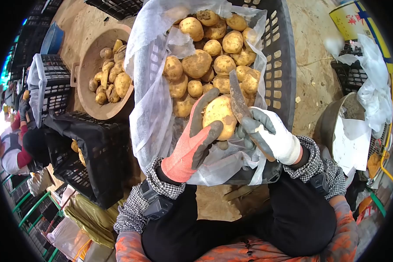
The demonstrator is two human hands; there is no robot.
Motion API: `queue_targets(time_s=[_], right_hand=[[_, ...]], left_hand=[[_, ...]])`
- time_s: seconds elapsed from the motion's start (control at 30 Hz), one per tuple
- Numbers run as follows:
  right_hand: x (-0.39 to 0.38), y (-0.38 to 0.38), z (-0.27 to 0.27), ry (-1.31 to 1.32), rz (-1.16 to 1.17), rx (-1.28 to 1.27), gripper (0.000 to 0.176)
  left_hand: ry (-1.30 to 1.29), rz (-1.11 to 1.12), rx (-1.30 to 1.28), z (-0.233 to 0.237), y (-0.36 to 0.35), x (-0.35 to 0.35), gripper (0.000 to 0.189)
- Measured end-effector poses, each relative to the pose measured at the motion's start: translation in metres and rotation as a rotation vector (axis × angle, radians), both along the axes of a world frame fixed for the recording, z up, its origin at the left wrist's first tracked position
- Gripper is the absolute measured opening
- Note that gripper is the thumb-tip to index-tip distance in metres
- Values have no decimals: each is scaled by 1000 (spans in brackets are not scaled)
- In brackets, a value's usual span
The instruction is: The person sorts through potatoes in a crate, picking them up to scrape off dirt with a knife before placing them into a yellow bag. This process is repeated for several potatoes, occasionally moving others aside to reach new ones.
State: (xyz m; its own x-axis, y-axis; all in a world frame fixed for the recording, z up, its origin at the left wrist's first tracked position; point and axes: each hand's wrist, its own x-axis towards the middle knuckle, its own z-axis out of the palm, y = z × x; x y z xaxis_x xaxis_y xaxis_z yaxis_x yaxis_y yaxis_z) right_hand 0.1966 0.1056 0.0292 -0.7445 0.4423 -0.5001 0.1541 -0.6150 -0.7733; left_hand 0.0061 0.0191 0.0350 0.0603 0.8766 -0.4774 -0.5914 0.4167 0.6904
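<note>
My left hand (195, 139), in an orange and grey glove, grips a large yellow potato (219, 114) from the left side. My right hand (270, 133), in a white and grey glove, holds a worn knife (238, 98) whose blade rests against the potato's right side. Both hands hover over the near edge of a dark plastic crate (283, 56) lined with white fabric and filled with several potatoes (214, 52).
A round tan basin (88, 70) with cut potato pieces sits to the left. Another black crate (96, 153) stands at lower left, with a person seated beyond it. A bucket (332, 122) with white sheeting and a yellow container (358, 19) are on the right. The ground is bare dirt.
</note>
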Motion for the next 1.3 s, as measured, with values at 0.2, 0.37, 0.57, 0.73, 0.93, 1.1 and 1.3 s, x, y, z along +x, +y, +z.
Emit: queue_targets(time_s=[0.2,0.37,0.57,0.73,0.93,1.1,1.3], right_hand=[[4,1,-2,23,42,71,20],[6,2,-2,41,200,499,21],[5,-1,-12,138,-82,-1,37],[7,1,-9,0,72,-22,36],[-2,3,12,-66,-6,-79,31],[5,-1,-2,-52,110,1,23],[14,-2,-13,79,357,942,42]], left_hand=[[30,-32,21,3,-2,3,90],[318,-117,144,-11,-5,2,96],[118,-49,63,1,1,3,97],[323,-105,142,-12,-6,1,96],[492,-120,230,-14,-4,4,91],[63,-25,-115,10,2,0,89],[183,-70,-41,1,-2,1,89]])
